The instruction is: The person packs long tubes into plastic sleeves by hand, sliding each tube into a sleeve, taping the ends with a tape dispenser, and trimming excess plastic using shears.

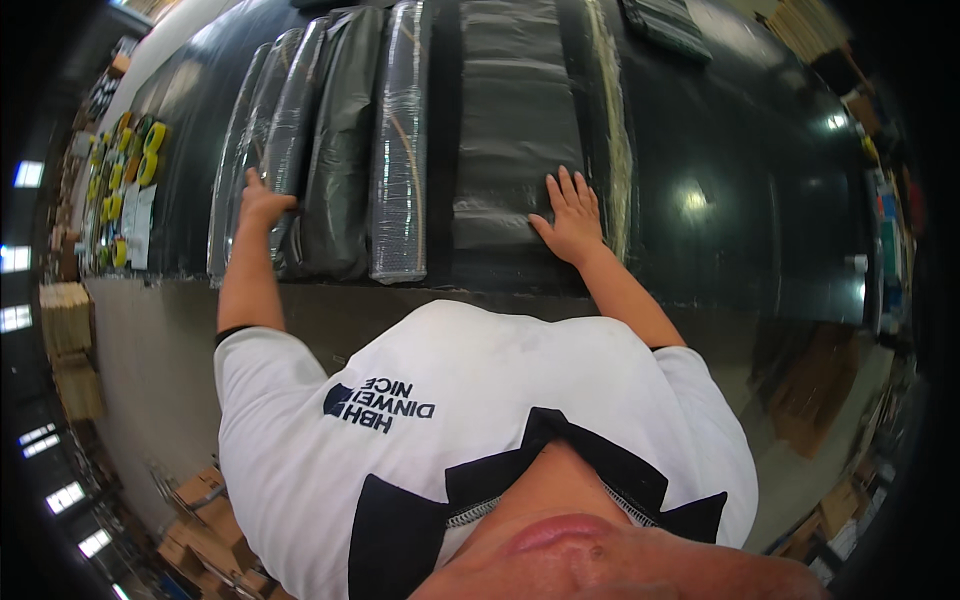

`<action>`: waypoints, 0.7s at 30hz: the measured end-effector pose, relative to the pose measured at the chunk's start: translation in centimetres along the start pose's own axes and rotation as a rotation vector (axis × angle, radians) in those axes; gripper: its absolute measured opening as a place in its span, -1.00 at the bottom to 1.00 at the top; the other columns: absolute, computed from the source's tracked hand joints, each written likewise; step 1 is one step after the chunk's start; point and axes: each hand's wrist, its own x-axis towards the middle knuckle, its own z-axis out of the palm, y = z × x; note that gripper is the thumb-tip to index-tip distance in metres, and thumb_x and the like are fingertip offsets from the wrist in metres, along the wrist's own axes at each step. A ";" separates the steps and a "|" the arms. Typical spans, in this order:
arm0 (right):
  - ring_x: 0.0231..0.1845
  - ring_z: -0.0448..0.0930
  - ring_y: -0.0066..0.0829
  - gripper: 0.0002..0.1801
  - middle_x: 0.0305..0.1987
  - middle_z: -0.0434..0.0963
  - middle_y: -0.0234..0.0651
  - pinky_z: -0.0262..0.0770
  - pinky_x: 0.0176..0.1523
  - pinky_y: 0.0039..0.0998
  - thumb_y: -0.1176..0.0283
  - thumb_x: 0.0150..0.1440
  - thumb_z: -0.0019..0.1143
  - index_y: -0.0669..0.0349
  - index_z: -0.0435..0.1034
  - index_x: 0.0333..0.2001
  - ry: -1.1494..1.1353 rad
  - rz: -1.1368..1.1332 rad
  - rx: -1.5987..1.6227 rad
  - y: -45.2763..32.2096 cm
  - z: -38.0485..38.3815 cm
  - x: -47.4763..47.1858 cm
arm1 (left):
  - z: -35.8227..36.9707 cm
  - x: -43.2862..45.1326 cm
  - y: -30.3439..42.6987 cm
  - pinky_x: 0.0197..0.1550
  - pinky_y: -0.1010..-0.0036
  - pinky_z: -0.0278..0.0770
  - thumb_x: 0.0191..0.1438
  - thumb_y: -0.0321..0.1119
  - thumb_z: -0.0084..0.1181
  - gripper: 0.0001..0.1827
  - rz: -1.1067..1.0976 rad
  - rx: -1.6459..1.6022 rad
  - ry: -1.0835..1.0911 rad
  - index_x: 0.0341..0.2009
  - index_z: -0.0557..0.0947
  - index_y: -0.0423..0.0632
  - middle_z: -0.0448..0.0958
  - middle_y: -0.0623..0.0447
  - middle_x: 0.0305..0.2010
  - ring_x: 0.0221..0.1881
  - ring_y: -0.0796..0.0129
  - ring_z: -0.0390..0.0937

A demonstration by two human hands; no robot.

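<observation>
My left hand (266, 203) is at the near part of the long, clear-wrapped packages (289, 127) on the left; whether it grips one cannot be told. Beside them lies a long package in loose black plastic (341, 150), then a bubble-wrapped package (400, 165) with a brown strip showing inside. My right hand (574, 214) rests spread, palm down, on the near right edge of a wide, flat strip of black plastic film (510, 112). Just right of that hand runs a narrow, yellowish clear plastic bundle (615, 135). All lie lengthwise on the dark table.
The dark table's (735, 195) near edge runs before my body. Rolls of yellow tape (152, 139) and paper sheets (140, 217) are at its left end. Another black-wrapped package (667, 26) lies at the far right. Cardboard boxes (210, 510) stand on the floor at lower left.
</observation>
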 end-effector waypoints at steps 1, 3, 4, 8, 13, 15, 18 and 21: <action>0.54 -0.14 -0.20 -0.15 0.53 -0.10 -0.28 -0.24 0.50 -0.14 -0.08 0.13 0.02 0.02 0.02 0.40 0.029 -0.075 0.021 -0.3 -0.8 0.3 | 1.0 2.0 -4.3 0.19 0.21 0.41 -0.29 -0.35 0.39 0.27 0.118 -0.120 0.081 0.43 -0.17 -0.08 0.24 -0.30 0.30 0.23 0.00 0.36; 0.53 -0.13 -0.18 -0.14 0.53 -0.09 -0.27 -0.23 0.50 -0.14 -0.07 0.12 0.06 0.03 0.02 0.40 0.057 -0.120 0.051 0.6 -0.9 -0.3 | -4.6 -2.1 3.0 0.00 0.24 0.53 -0.30 -0.43 0.36 0.25 0.006 -0.616 -0.363 0.41 -0.18 -0.19 0.38 -0.36 0.14 0.03 0.06 0.51; 0.53 -0.10 -0.18 -0.13 0.52 -0.07 -0.27 -0.22 0.50 -0.14 -0.07 0.11 0.07 0.03 0.02 0.40 0.045 -0.140 0.060 0.2 -1.1 -0.5 | -5.4 -3.5 2.2 -0.05 0.25 0.54 -0.30 -0.45 0.35 0.25 0.028 -0.625 -0.334 0.41 -0.18 -0.20 0.41 -0.35 0.09 -0.04 0.06 0.53; 0.48 0.03 -0.17 -0.08 0.49 0.02 -0.26 -0.12 0.47 -0.17 -0.06 0.05 0.17 0.05 0.04 0.39 -0.052 -0.208 0.120 -0.5 -1.5 -0.4 | -7.5 -8.5 1.9 -0.18 0.28 0.57 -0.27 -0.51 0.33 0.22 0.066 -0.745 -0.241 0.41 -0.17 -0.21 0.48 -0.31 -0.02 -0.16 0.08 0.57; 0.39 0.17 -0.21 -0.03 0.43 0.16 -0.26 0.03 0.41 -0.21 -0.22 0.01 0.11 0.05 0.08 0.37 -0.115 -0.195 0.074 -1.0 -3.4 1.5 | -8.6 -15.5 1.0 -0.15 0.32 0.56 -0.22 -0.51 0.34 0.16 0.147 -0.881 -0.180 0.40 -0.12 -0.21 0.47 -0.26 -0.01 -0.14 0.12 0.56; 0.37 0.19 -0.22 0.00 0.40 0.19 -0.26 0.07 0.40 -0.21 -0.33 0.00 0.03 0.04 0.09 0.38 -0.099 -0.152 0.075 -0.5 -2.7 3.8 | -8.1 -16.8 0.1 -0.12 0.32 0.55 -0.21 -0.50 0.34 0.13 0.192 -0.915 -0.112 0.39 -0.09 -0.20 0.46 -0.24 0.01 -0.12 0.14 0.55; 0.27 0.33 -0.17 -0.06 0.21 0.41 -0.18 0.18 0.34 -0.20 -0.44 0.00 -0.10 0.04 0.30 0.24 -0.287 -0.079 0.015 -1.1 -3.8 5.7 | -7.7 -19.0 0.7 -0.02 0.36 0.50 -0.21 -0.52 0.34 0.12 0.280 -1.030 -0.105 0.39 -0.07 -0.21 0.41 -0.21 0.08 -0.03 0.16 0.50; 0.18 0.42 -0.13 -0.12 0.10 0.49 -0.15 0.29 0.26 -0.22 -0.46 -0.01 -0.12 0.10 0.52 -0.01 -0.461 -0.109 0.076 -2.2 -6.5 5.1 | -7.2 -22.2 2.2 0.04 0.38 0.47 -0.20 -0.54 0.33 0.11 0.358 -1.140 -0.091 0.40 -0.06 -0.21 0.37 -0.20 0.12 0.02 0.16 0.47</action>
